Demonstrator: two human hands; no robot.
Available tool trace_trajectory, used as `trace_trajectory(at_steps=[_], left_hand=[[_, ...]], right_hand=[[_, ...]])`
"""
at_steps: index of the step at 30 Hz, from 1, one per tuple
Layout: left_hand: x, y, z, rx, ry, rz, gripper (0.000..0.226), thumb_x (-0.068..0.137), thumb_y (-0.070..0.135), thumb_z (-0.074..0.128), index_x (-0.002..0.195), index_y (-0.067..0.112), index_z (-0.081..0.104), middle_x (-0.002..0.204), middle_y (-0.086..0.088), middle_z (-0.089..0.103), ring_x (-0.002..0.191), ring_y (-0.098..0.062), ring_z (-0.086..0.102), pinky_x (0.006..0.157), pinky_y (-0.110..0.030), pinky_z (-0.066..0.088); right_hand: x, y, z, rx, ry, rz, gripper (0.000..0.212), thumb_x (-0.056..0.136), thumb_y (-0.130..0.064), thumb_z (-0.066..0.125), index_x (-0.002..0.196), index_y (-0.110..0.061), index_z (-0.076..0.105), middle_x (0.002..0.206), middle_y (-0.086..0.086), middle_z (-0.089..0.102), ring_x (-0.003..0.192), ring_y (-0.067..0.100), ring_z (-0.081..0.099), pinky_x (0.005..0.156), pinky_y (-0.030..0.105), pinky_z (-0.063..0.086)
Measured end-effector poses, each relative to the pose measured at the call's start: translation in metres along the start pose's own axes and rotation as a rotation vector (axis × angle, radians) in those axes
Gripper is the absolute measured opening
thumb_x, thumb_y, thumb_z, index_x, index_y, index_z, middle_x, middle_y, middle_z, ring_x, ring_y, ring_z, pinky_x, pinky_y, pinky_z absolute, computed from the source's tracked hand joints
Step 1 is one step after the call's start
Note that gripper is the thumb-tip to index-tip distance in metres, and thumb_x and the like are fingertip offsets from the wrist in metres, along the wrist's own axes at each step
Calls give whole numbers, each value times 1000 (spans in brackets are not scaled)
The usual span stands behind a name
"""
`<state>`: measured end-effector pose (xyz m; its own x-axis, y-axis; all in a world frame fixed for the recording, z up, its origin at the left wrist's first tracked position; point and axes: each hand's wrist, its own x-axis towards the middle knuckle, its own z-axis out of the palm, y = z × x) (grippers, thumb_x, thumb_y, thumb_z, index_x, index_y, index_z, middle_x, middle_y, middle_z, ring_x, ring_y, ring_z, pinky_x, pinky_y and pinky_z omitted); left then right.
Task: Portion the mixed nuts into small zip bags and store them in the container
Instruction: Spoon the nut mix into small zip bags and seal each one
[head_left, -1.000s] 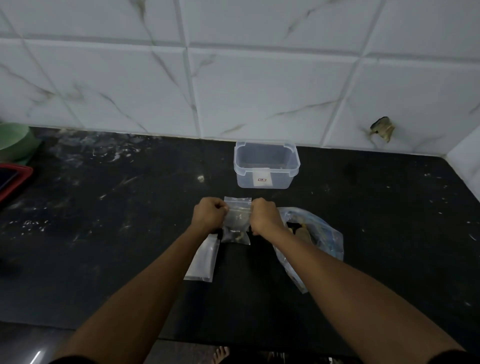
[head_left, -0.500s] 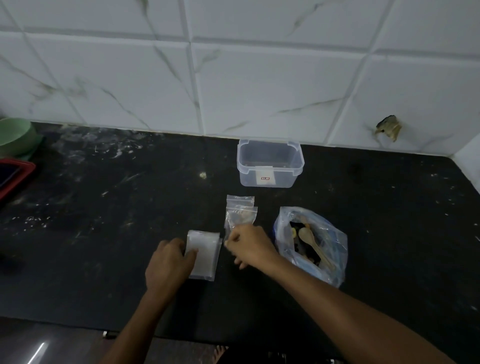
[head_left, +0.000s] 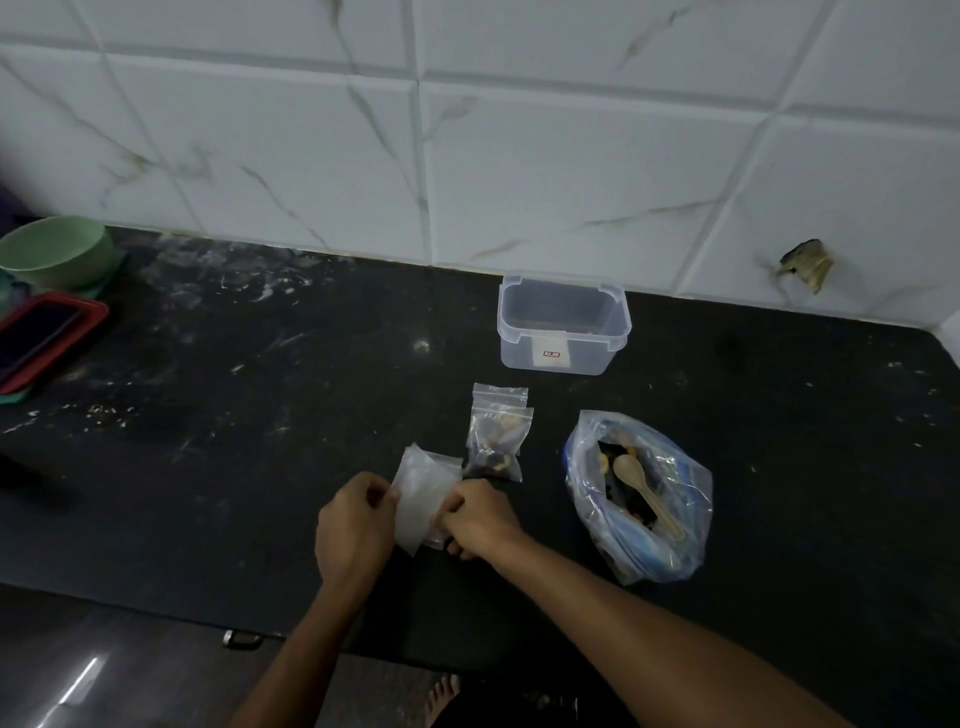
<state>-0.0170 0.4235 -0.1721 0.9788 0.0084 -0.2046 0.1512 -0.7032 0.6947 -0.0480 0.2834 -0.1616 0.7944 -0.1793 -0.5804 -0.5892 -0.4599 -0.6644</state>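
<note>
— Two hands, both busy? What have you got at the near edge?

— Both of mine are on the stack of empty zip bags (head_left: 422, 496), close to the near edge of the black counter (head_left: 249, 415). My left hand (head_left: 353, 525) pinches the stack's left side, thumb on top. My right hand (head_left: 480, 517) has its fingers curled in at the right edge, pinching there too. The stack is lifted slightly and tilted between them.

— And just past your knuckles?

— Two filled small bags (head_left: 496, 441), one overlapping the other, lying flat with their zip ends pointing away from me. Dark and pale nuts show through the plastic. The nearer one almost touches my right hand.

— Where are the loose nuts?

— To the right of those, in the big clear bag (head_left: 675, 545), its mouth sagging open. A wooden spoon (head_left: 641, 488) lies inside on the nuts, bowl toward the far side.

— The container?

— Farther back, near the tiled wall (head_left: 519, 171): a clear plastic container (head_left: 563, 358), lid off, with a small white label on its near face. Whether anything lies in it I cannot tell.

— Anything off to the side?

— Far left, a green bowl (head_left: 54, 249), and nearer than it a red tray (head_left: 78, 332) with something dark and flat on it.
</note>
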Motion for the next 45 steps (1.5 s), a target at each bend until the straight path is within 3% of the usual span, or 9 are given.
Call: trace_trajectory(at_steps=[3,8,11,14,19,23,28,39,45], left_hand=[[-2,3,-11,-135,-38,41,7,94,23,61,88,26,60,89,7,63,83,-9,62,66,-26,50],[0,12,-27,-241,-113,135,8,94,20,61,90,23,66,88,3,68,83,-11,65,68,-23,49],[0,24,-27,-257,-154,186,10,94,18,62,87,23,68,86,2,69,81,-11,66,70,-24,51],[-1,38,-20,-236,-179,224,8,93,18,63,90,24,66,91,6,67,86,-7,63,73,-22,50],[-19,72,0,-231,4,337,12,91,29,65,100,26,59,101,10,58,90,-1,56,71,-14,44],[-45,110,16,-391,-219,396,17,95,33,59,85,19,63,77,2,63,70,-1,60,61,-12,47],[-49,132,34,-421,-408,328,20,95,30,59,85,15,67,81,-1,69,77,-8,66,67,-19,51],[-54,141,41,-499,-547,173,16,96,10,53,88,2,64,91,-19,69,88,-32,68,78,-42,56],[-52,143,37,-388,-566,282,14,93,6,56,82,4,63,83,-10,66,78,-15,65,70,-26,53]], right_hand=[[-6,2,-10,89,58,-38,6,92,-24,61,97,-21,59,94,5,68,76,16,69,62,27,59],[-21,-5,-42,202,77,-183,43,90,-34,63,129,-32,44,116,-1,55,87,12,64,55,17,49],[-32,-10,-61,107,53,-298,9,95,-28,57,102,-28,63,92,-11,60,80,6,61,57,18,49],[-39,-7,-72,33,158,-350,15,93,-21,62,78,-26,65,70,-14,57,67,1,56,61,19,47],[-55,7,-84,41,417,-343,10,88,-24,68,83,-15,69,81,-9,66,76,0,60,65,13,45],[-68,18,-92,25,549,-329,14,86,-26,69,75,-18,66,70,-8,63,67,2,61,59,15,48],[-75,34,-97,41,652,-355,18,87,-21,69,70,-17,62,66,-4,63,63,5,62,61,20,52],[-78,61,-104,83,564,-418,13,91,-22,62,84,-13,69,78,-3,68,72,8,66,67,29,58],[-86,55,-116,166,486,-291,10,91,-14,61,85,-12,68,82,1,69,77,13,68,67,32,59]])
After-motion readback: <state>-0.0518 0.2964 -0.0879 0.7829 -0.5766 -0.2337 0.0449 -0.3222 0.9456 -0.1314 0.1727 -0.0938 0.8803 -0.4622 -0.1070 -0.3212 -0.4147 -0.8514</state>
